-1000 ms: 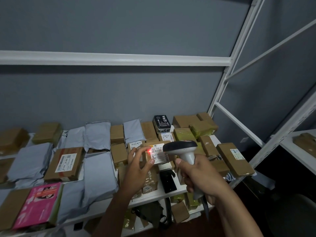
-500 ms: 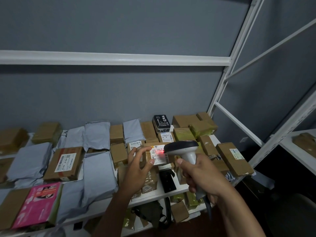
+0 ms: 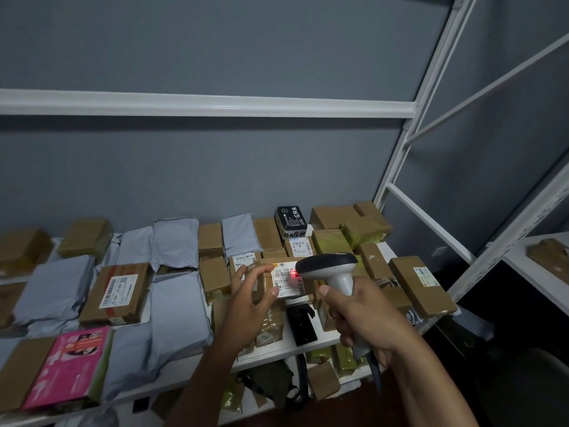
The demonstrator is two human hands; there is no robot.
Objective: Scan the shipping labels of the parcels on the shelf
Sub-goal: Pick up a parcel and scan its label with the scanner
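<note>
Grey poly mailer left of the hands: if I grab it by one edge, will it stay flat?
Probably not. The grey poly mailer looks soft and puffy, so it would likely sag. Its smooth film may be slippery.

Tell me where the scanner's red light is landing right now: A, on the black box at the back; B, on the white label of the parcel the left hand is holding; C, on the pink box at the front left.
B: the red spot sits on the white label of the parcel steadied by the left hand, just ahead of the scanner gripped in the right hand.
</note>
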